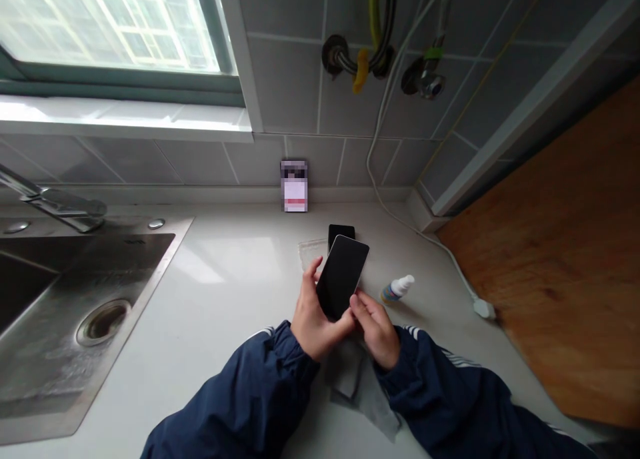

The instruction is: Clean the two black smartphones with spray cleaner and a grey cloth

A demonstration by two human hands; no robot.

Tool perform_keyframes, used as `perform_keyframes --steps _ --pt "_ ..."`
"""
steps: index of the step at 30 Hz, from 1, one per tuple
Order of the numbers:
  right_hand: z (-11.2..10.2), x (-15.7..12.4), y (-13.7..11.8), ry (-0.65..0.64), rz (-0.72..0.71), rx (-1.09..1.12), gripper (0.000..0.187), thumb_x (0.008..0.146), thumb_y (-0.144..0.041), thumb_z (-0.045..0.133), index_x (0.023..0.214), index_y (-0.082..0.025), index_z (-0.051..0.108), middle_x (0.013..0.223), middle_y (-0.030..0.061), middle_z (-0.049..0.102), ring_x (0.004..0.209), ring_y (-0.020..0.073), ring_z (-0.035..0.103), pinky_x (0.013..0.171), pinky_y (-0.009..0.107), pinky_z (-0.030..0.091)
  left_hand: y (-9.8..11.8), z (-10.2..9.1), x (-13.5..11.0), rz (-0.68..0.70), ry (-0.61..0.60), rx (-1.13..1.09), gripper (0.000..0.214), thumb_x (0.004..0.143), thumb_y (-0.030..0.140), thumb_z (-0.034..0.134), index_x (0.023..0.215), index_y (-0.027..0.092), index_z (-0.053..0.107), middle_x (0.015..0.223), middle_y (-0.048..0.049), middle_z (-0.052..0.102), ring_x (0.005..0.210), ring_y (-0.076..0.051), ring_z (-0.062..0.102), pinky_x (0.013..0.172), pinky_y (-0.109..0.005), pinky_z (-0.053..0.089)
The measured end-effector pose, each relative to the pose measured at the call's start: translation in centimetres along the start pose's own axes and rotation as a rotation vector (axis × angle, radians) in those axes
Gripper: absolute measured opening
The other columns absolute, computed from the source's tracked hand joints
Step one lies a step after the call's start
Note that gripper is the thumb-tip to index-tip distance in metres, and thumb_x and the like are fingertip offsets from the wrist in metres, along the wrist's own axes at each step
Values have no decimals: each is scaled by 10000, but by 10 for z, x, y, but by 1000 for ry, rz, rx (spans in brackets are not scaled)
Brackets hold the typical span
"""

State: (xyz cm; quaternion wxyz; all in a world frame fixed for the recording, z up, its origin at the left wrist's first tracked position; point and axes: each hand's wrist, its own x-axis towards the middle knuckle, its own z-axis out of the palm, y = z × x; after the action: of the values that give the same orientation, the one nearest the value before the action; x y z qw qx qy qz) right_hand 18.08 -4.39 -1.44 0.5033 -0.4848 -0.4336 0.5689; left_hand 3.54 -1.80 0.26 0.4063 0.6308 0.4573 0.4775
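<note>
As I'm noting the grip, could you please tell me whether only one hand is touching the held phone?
No, the left hand and the right hand both touch the held phone.

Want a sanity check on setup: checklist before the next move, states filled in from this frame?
1. Left hand and right hand both on phone: ok.
2. Phone's upward face unlit: ok, black.
3. Phone away from sink: ok.
4. Dark device beyond it fully visible: not ok, partly covered.
5. White-topped bottle upright: cannot tell.
6. Grey piece below hands, cloth or pouch: cannot tell.
</note>
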Motion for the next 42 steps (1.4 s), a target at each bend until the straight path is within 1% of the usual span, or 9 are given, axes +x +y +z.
perform_keyframes --steps 4,7,14,21,26,32,35,38,42 --pt "0 0 -6 44 -54 -26 395 972 -600 624 1095 -235 712 881 33 678 846 222 628 870 342 547 9 0 -4 -10 -37 -89 921 812 305 774 1575 225 265 1258 -135 612 1144 -290 626 1051 -442 472" --pt "6 -2 -11 27 30 93 464 951 -641 622 1210 -258 660 958 51 718 742 229 675 705 374 601 12 -6 -2 -91 -67 -290 775 913 390 683 1572 238 304 1252 -121 643 1129 -285 643 1035 -425 474" --pt "14 -7 -7 -111 194 223 530 898 -703 655 1122 -224 618 675 -14 656 453 187 642 452 319 555 -2 -10 13 -355 -19 -868 591 965 544 543 1429 180 575 1404 -104 665 1369 -315 557 1153 -415 426" --pt "14 -4 -7 -136 224 163 494 893 -710 655 1056 -247 598 669 -46 611 426 138 595 442 284 547 -14 -12 13 -640 -338 -1256 761 1037 638 247 1391 74 616 1308 -220 716 1012 -340 752 850 -491 592" --pt "12 -1 -13 -183 252 46 583 864 -758 636 1076 -219 580 678 -35 628 416 159 638 398 259 521 -20 -17 15 -777 -355 -1329 791 1024 664 293 1351 36 645 1322 -210 715 1090 -325 734 953 -471 569" --pt "4 -5 -18 -72 81 -121 492 904 -640 654 1164 -239 540 758 -59 601 360 69 518 346 185 358 -11 -26 24 -728 -109 -1246 727 1042 622 293 1342 62 647 1317 -192 719 1063 -301 745 926 -449 587" --pt "0 -13 -24 -38 -26 -186 375 965 -601 600 880 -240 542 605 -85 451 359 61 365 364 209 241 -6 -29 28 -683 -41 -1207 653 1037 573 346 1451 117 561 1355 -194 695 1009 -334 760 836 -500 607" --pt "-12 -28 -35 -71 -125 -249 501 968 -569 620 626 -237 467 560 -42 387 480 109 362 482 273 329 -3 -31 30 -676 1 -1203 624 1020 497 377 1487 105 508 1281 -211 726 868 -324 776 761 -502 615" --pt "-56 -44 -37 9 -259 -381 398 956 -485 662 645 -254 569 607 5 448 569 183 438 594 357 392 2 -31 30 -700 54 -1217 607 977 417 369 1457 76 514 1197 -225 754 776 -328 773 715 -520 616"
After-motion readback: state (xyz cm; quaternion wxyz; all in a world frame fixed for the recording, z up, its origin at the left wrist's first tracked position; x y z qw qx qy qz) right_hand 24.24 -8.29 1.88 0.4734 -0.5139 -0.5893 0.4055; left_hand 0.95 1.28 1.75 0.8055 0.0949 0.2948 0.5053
